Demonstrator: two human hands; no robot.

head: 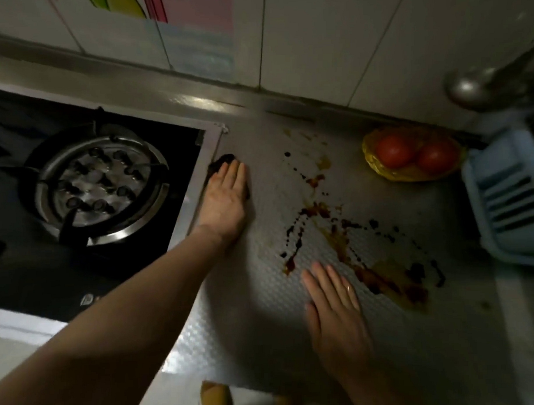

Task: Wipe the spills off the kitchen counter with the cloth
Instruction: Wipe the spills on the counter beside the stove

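A dark cloth [223,160] lies on the grey textured counter [263,308] beside the stove's edge. My left hand [226,197] lies flat on top of it with straight fingers, covering most of it. Dark brown and yellowish spills [352,247] spread across the counter's middle and right, with smaller drops [315,178] farther back. My right hand [336,309] rests flat on the counter, fingers straight, its fingertips just short of the large spill.
A black gas stove with a steel burner [101,187] fills the left. A yellow basket [410,171] holding two tomatoes stands at the back right. A light blue plastic rack [511,203] is at the right edge. A metal ladle [470,86] hangs by the tiled wall.
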